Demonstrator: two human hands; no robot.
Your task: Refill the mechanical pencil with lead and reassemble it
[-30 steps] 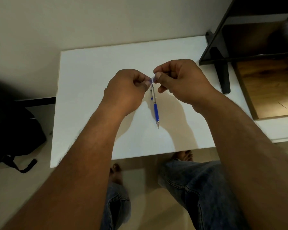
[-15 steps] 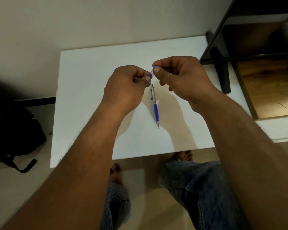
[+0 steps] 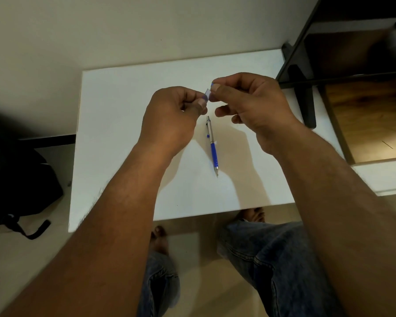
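Note:
A silver mechanical pencil (image 3: pixel 212 144) with a blue grip lies on the white table (image 3: pixel 124 124), tip pointing toward me. Above its far end, both hands hold a small clear lead case (image 3: pixel 207 95) with a blue cap. My left hand (image 3: pixel 172 117) pinches the case's lower end between thumb and fingers. My right hand (image 3: pixel 249 104) pinches the blue cap end (image 3: pixel 212 84). Most of the case is hidden by my fingertips.
A black shelf frame (image 3: pixel 306 92) with a wooden board (image 3: pixel 370 120) stands at the table's right edge. A black bag (image 3: pixel 16 186) lies on the floor at the left. My legs in jeans (image 3: pixel 272 259) are below the table's near edge.
Both hands have lifted the lead case up and away from the pencil. The right hand has moved farther from the left, so more of the case shows. The pencil has not moved.

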